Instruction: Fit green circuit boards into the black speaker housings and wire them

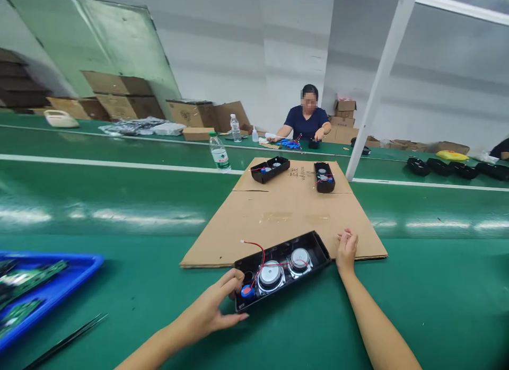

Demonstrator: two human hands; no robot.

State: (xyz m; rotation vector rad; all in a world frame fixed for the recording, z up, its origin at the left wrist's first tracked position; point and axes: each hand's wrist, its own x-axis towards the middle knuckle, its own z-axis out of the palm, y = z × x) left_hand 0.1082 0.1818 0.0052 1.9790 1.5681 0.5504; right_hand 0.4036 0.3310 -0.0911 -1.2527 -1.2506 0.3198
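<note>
Head view: blue tray [81,275] of green circuit boards [37,280] far left, then black tweezers [66,339]. Left hand [218,305] is gripping the left end of a black speaker housing [289,278] with 2 drivers [271,274], over the cardboard sheet's [294,203] near edge. Right hand [347,249]'s loosely curled, holding nothing, just beside its right end.

Left hand [225,305] is gripping one end of a black speaker housing [284,270]; right hand [347,249] is curling loosely just beside the other. Two similar housings [326,186] are lying on a cardboard sheet [294,203] beyond; a blue tray [81,269] is holding circuit boards [34,282].
</note>
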